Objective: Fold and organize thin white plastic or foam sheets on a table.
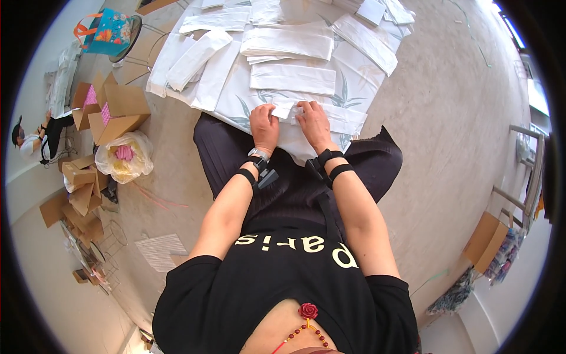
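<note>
My left hand [265, 125] is at the near edge of the cloth-covered table, its fingers closed on the left end of a small white paper piece [281, 110]. Just to the right, my right hand [314, 124] has bent fingers pinching at the other end of this piece. Under and beside the right hand, a long flat white paper strip [345, 120] lies along the table edge. Straight ahead of both hands is a neat stack of white folded strips [293, 79], with a thicker stack [287, 42] beyond it. Whether the small piece joins the long strip is hidden by my fingers.
More white strips lie at the table's left [199, 59] and right [367, 44]. A leaf-patterned tablecloth [236, 109] hangs toward my lap. On the left stand a blue flowered bag [109, 32], open cardboard boxes [121, 109], a plastic bag [124, 156] and a seated person [35, 141].
</note>
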Tool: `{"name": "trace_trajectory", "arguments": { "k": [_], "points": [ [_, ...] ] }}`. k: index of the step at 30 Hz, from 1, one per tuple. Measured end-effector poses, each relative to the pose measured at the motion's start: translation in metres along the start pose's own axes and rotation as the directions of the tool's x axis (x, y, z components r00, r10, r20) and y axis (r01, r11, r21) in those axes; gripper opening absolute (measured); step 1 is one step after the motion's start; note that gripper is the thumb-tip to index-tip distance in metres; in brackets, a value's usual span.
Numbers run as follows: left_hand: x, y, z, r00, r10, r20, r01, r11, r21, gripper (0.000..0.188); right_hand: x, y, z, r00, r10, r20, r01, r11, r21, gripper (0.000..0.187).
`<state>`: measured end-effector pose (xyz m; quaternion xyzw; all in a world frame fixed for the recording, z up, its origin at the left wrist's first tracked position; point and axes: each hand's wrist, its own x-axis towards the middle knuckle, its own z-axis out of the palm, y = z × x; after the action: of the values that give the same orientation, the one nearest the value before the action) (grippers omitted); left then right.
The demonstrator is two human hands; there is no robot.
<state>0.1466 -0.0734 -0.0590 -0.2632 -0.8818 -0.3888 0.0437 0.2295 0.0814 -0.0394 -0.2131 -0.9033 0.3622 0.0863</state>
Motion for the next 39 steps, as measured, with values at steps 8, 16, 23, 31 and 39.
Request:
{"name": "trace_trajectory", "arguments": {
  "k": [8, 16, 23, 31, 39],
  "points": [
    [0.006, 0.008, -0.003, 0.823, -0.531, 0.203, 0.525, 0.573, -0.630, 0.023, -0.001, 0.003, 0.001, 1.000, -0.027, -0.006, 0.027, 0.999, -0.026, 0.050],
    [0.007, 0.033, -0.003, 0.795, -0.479, 0.372, 0.560, 0.343, -0.755, 0.029, -0.002, 0.006, -0.001, 0.999, -0.035, 0.028, 0.036, 0.999, -0.040, 0.059],
    [0.001, 0.032, 0.002, 0.783, -0.446, 0.435, 0.606, 0.386, -0.696, 0.030, -0.001, 0.003, 0.000, 0.999, -0.048, 0.025, 0.049, 0.998, -0.043, 0.064],
    [0.006, 0.044, 0.008, 0.779, -0.442, 0.445, 0.621, 0.446, -0.645, 0.032, -0.001, 0.009, 0.000, 0.999, -0.027, 0.028, 0.029, 0.997, -0.070, 0.064],
    [0.020, 0.057, 0.003, 0.893, -0.290, 0.345, 0.429, 0.781, -0.454, 0.038, -0.003, 0.010, -0.007, 0.995, 0.004, 0.101, 0.002, 0.998, -0.059, 0.069]
  ]
}}
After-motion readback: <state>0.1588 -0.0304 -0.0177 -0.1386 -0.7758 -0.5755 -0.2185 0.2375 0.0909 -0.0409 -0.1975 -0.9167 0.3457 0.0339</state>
